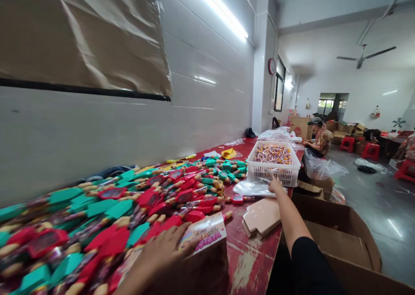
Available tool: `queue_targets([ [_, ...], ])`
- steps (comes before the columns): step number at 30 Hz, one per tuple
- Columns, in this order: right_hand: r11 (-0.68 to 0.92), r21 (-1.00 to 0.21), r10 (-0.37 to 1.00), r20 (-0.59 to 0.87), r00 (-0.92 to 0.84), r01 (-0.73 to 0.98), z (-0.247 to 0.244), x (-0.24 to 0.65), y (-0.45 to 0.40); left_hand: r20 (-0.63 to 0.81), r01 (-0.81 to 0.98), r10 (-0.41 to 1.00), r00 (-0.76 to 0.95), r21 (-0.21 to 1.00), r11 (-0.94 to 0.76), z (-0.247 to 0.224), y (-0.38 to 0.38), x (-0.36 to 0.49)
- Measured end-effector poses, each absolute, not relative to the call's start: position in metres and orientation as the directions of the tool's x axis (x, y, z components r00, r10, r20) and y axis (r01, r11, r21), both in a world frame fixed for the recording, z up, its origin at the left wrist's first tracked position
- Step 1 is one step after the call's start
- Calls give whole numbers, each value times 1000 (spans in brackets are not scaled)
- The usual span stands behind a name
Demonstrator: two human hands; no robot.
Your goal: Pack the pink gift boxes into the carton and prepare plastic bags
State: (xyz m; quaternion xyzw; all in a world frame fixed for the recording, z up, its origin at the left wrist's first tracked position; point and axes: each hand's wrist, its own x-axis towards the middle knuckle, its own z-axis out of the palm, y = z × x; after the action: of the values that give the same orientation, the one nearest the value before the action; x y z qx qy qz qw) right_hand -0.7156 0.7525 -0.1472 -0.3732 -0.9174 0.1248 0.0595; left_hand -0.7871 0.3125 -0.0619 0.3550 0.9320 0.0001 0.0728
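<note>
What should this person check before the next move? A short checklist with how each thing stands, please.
1. Left hand on the printed box: ok, touching it.
2. Right hand near the white basket: ok, at its front.
3. Right hand's grip: cannot tell if it holds anything.
4. Basket stocked: ok, many small pieces inside.
5. Box free of clutter around it: not ok, red and green items crowd one side.

smooth cardboard box, glossy plastic bag
</note>
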Motion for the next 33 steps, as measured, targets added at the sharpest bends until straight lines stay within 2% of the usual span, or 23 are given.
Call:
queue_targets([
  [5, 659, -235, 732, -16, -681, 714, -187, -732, 735, -140, 663, 666, -732, 74, 745, -57, 310, -784],
  [10, 640, -323, 745, 39, -666, 697, -182, -753, 746, -164, 647, 654, -739, 95, 756, -59, 310, -786],
  [13, 672, -388, 727, 178, -663, 631, -145, -756, 759, -165, 642, 649, -743, 100, 760, -62, 310, -788],
  [17, 756, -443, 651, 422, -631, 482, -71, -748, 769, -126, 650, 664, -737, 137, 747, -66, 310, -791],
  [22, 878, -407, 477, 706, -523, 252, 25, -708, 747, -94, 675, 687, -720, 136, 726, -67, 311, -792],
  [26, 950, -304, 305, 847, -435, 75, 87, -646, 696, -96, 685, 692, -715, 99, 722, -66, 315, -789],
  [28, 966, -252, 221, 920, -324, -56, 110, -610, 664, -110, 675, 676, -728, 54, 736, -66, 316, -785],
  [30, 960, -242, 211, 955, -207, -138, 127, -574, 635, -114, 681, 681, -723, 45, 731, -65, 314, -782],
  [33, 939, -291, 281, 956, -80, -181, 145, -532, 606, -87, 715, 719, -690, 75, 695, -65, 310, -771],
])
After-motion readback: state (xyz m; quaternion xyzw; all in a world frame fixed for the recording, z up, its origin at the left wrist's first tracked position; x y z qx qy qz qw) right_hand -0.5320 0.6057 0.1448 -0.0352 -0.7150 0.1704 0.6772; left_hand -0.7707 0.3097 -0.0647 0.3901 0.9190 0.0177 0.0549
